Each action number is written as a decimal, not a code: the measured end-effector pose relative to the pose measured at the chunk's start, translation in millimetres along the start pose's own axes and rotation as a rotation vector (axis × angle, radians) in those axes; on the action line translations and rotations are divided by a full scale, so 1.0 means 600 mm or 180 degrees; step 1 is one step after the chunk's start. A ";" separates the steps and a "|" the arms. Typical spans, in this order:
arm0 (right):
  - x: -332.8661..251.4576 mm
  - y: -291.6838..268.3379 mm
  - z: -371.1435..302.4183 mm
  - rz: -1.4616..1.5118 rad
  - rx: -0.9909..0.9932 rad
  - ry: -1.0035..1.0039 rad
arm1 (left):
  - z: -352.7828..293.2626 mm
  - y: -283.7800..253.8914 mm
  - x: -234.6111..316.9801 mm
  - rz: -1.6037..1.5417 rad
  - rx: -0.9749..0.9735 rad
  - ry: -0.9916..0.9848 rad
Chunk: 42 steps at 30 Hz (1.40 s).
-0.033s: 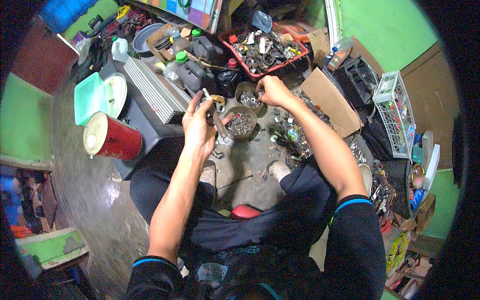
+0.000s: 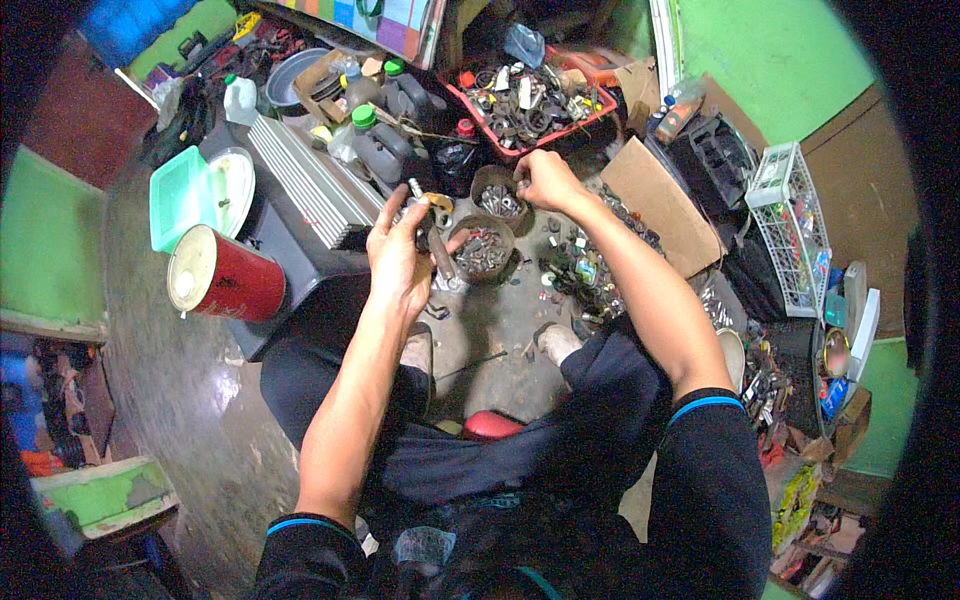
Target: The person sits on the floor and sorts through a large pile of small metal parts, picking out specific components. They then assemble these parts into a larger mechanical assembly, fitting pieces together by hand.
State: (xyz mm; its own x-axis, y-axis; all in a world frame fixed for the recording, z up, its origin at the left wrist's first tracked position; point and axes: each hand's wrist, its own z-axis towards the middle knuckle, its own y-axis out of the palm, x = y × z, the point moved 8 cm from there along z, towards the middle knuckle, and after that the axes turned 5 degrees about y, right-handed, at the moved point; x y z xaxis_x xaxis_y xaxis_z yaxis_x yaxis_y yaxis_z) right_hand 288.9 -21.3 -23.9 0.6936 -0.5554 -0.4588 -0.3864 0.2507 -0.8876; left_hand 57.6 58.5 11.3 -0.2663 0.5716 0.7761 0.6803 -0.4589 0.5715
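My left hand is raised in front of my left knee, closed around a brownish bar-shaped piece that slants down past the thumb. A shiny stepped metal piece sticks up between its fingertips; whether the two are one object I cannot tell. My right hand is at the right rim of the farther round tub, fingers pinched together. What they hold, if anything, is hidden. Small metal parts fill that tub. The nearer round tub contains more mixed small parts.
Beyond the tubs stands a red crate heaped with parts. Loose bits and a cardboard sheet lie to the right. On the left are dark jugs, a ribbed metal panel and a red can.
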 end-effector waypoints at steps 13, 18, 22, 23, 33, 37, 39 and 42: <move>-0.146 -0.114 -0.081 0.1748 0.0730 -0.0748 | -0.008 0.029 -0.024 -0.0237 -0.0783 -0.0680; -0.232 -0.145 -0.147 0.1910 0.0247 -0.1657 | -0.014 0.043 -0.013 -0.0206 -0.0932 -0.0553; -0.266 -0.151 -0.171 0.1484 0.0421 -0.2210 | -0.025 0.040 0.002 0.0302 -0.0357 -0.0227; -0.268 -0.152 -0.174 0.1479 0.0446 -0.2260 | -0.024 0.037 0.003 0.0406 -0.0371 -0.0119; -0.252 -0.133 -0.173 0.1922 0.0360 -0.1450 | -0.013 0.028 0.035 0.1154 -0.0400 0.1161; -0.248 -0.124 -0.172 0.2050 0.0102 -0.0867 | -0.014 0.024 0.039 0.1124 -0.0303 0.1344; -0.245 -0.125 -0.172 0.2184 0.0147 -0.0762 | -0.021 0.029 0.044 0.0859 -0.0222 0.1407; -0.230 -0.120 -0.163 0.2442 0.0293 -0.0921 | -0.016 0.025 0.045 0.0776 -0.0133 0.1400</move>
State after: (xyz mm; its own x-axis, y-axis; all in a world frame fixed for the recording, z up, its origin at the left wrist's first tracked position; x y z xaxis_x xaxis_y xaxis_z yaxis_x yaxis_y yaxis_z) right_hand 161.6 -40.0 107.1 0.3911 0.0198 -0.9201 -0.7739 0.5482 -0.3171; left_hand 54.1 60.4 43.1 -0.3716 0.1079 0.9221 0.7330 -0.5755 0.3627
